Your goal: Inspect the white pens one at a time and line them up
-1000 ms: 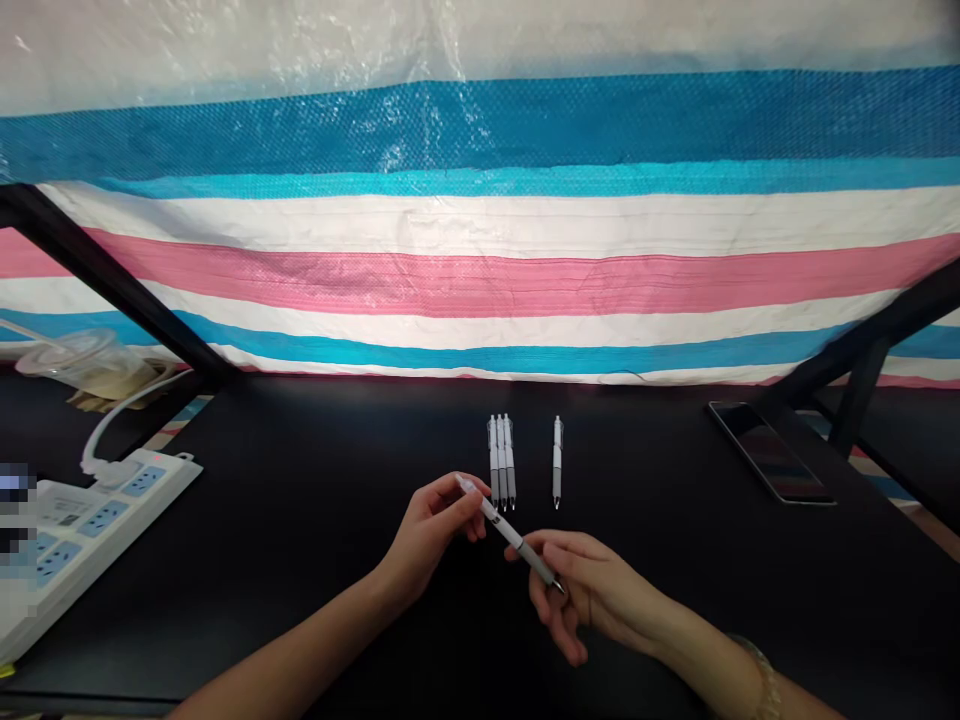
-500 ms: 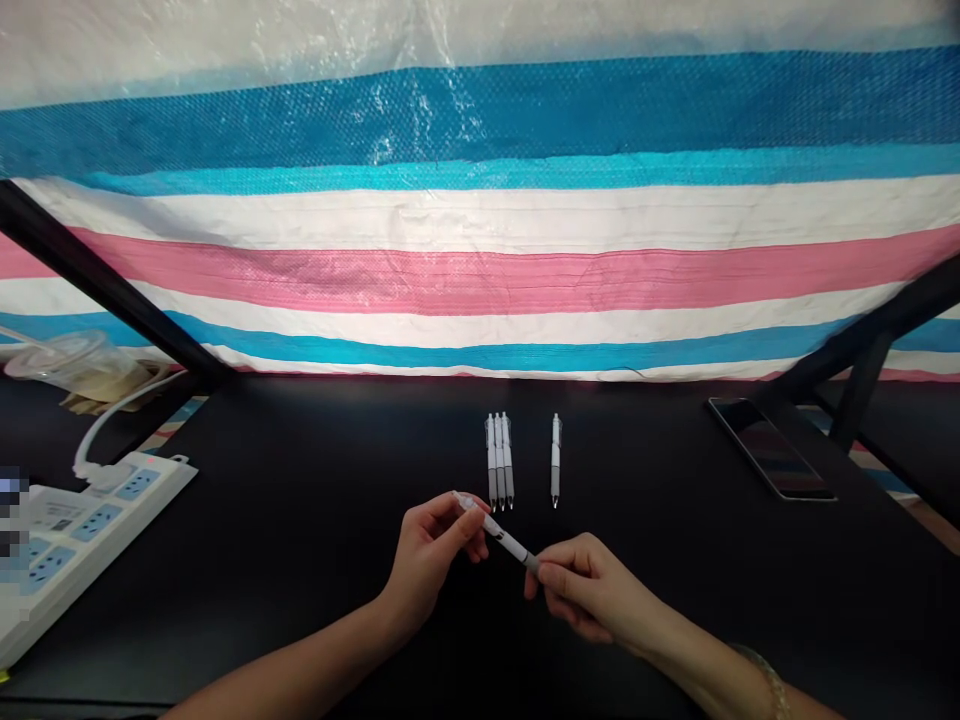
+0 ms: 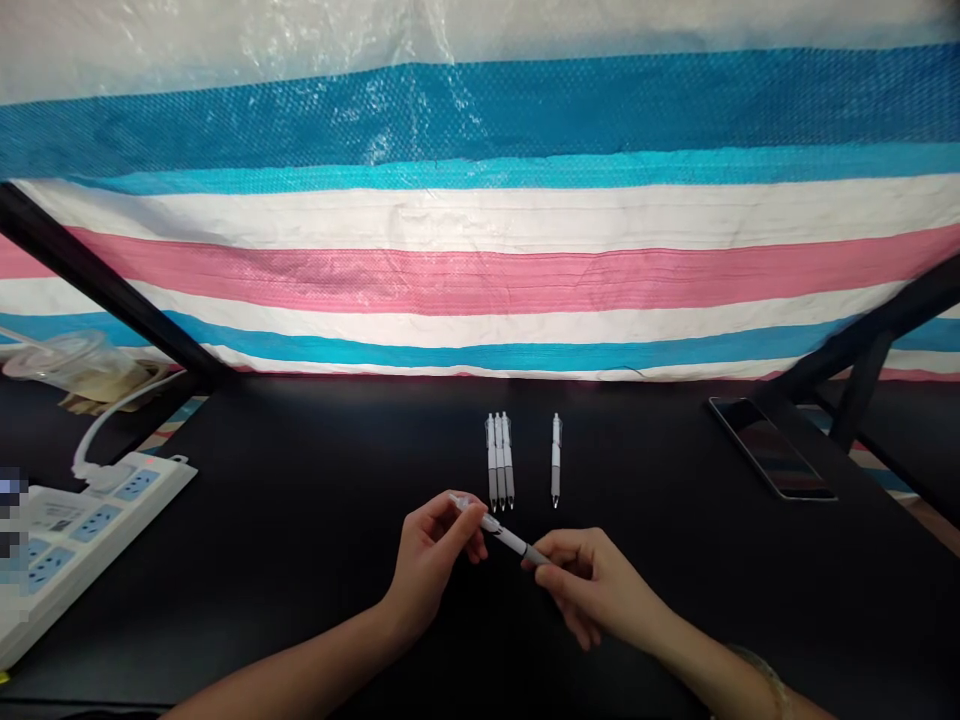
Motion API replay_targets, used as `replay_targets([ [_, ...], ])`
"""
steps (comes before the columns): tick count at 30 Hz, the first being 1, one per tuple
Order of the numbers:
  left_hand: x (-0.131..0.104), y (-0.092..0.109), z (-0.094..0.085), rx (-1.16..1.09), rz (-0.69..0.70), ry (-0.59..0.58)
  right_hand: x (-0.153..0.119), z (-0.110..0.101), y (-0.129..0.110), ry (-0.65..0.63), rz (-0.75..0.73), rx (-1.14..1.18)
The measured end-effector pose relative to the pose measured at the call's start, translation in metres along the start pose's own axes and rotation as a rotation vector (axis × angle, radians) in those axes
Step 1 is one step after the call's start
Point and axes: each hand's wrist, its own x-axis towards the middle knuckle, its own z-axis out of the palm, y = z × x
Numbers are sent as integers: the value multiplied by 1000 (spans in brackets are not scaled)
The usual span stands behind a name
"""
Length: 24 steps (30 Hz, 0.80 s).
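A white pen (image 3: 510, 539) with a grey grip slants between my two hands above the black table (image 3: 300, 520). My left hand (image 3: 429, 555) pinches its upper, clip end between thumb and fingers. On the grey grip, my right hand (image 3: 592, 580) is closed with thumb and forefinger, and its fingers hide the tip. Beyond the hands, three similar pens (image 3: 501, 462) lie side by side, tips toward me. One more single pen (image 3: 556, 460) lies a little to their right, parallel to them.
A phone (image 3: 772, 448) lies at the right. At the left edge is a white power strip (image 3: 97, 520) with a plugged-in cable, and a clear plastic cup (image 3: 67, 355) behind it. Black frame bars (image 3: 112, 285) stand on both sides before a striped sheet (image 3: 480, 280).
My right hand's fingers have shifted on the grip, and more of the grey part shows. The pen has tilted slightly flatter. My left hand and the lying pens stay put.
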Motion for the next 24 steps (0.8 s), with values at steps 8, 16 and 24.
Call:
replay_targets([
  [8,0,0,1,-60,-28,39,1,-8,1,-140,112,200],
  [16,-1,2,-1,-90,-42,57,3,-12,4,-140,143,251],
  [24,-2,0,-1,-107,-47,65,3,-13,2,-137,143,275],
])
